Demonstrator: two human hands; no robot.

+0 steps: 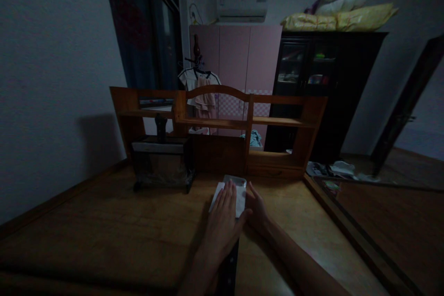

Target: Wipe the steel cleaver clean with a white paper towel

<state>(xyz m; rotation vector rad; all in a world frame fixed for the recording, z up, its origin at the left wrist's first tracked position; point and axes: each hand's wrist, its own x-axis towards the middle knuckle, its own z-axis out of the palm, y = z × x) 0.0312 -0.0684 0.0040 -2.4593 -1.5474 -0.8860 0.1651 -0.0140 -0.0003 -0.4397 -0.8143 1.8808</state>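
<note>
Covering left hand (pixel 223 215): our fingers lay straight over the white sheet (pixel 240 202).
Right hand (pixel 257 208): just right; we couldn't tell its fingers' grip.
Clear case (pixel 236 179): showed at the far edge.

Free room over the tabletop (pixel 138 231) flanks the left hand (pixel 224 217) and right hand (pixel 258 210), with the dark-framed box (pixel 163 166) and wooden shelf unit (pixel 220 155) obstructing passage beyond.
</note>
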